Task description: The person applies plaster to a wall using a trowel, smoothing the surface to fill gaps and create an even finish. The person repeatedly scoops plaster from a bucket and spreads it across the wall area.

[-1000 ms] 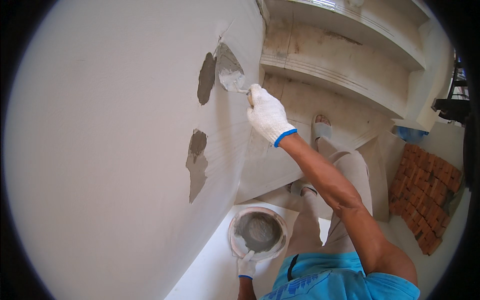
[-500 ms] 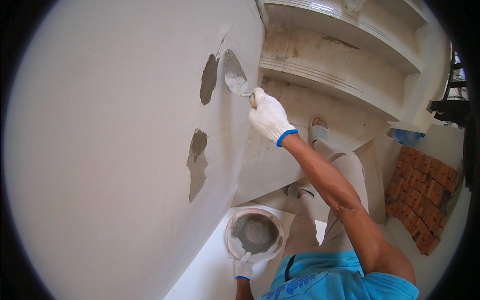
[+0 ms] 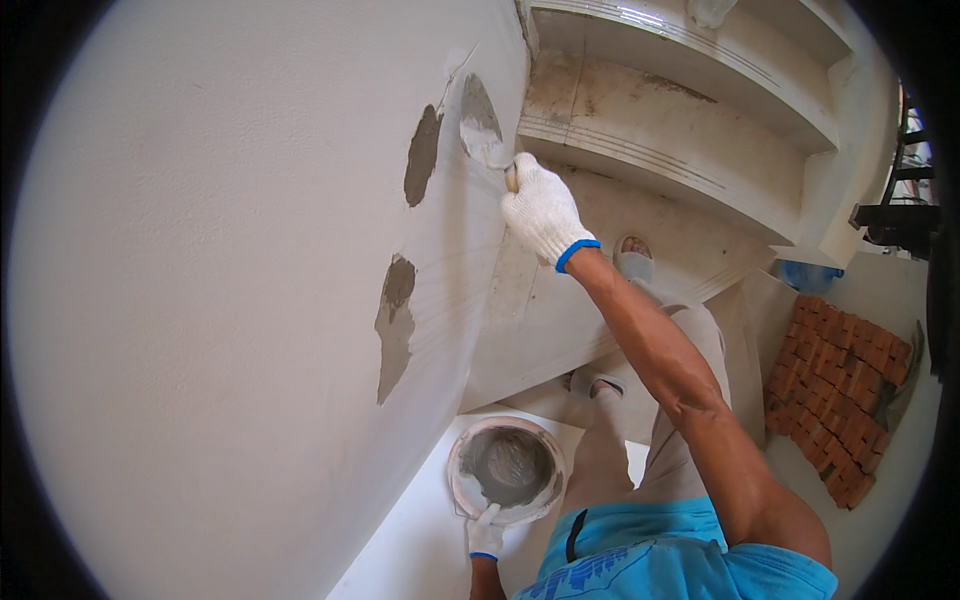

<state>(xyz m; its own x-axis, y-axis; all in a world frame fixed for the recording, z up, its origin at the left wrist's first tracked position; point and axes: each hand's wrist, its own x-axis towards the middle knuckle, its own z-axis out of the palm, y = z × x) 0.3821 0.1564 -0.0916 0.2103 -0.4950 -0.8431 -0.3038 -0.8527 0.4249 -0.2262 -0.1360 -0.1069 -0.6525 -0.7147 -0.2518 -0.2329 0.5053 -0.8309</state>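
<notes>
A pale wall (image 3: 230, 300) meets stairs (image 3: 670, 135). The trowel (image 3: 482, 122) points away beyond the right hand (image 3: 543, 210), which clasps its handle (image 3: 512, 180), likely keeping fingers off the grey-smeared blade (image 3: 479, 103); wall contact is unclear. Left of that grip lies a grey patch (image 3: 422, 160); well below, the left hand (image 3: 486, 534) grips the bucket (image 3: 545, 497) by its rim (image 3: 506, 422), probably to steady it.

Fairly bright, soft lt; faint shadow band on wall (image 3: 200, 300), small glare at upper stair edge (image 3: 640, 16). Strong fisheye distort., blk vignette at rim; ctr mostly sharp.
</notes>
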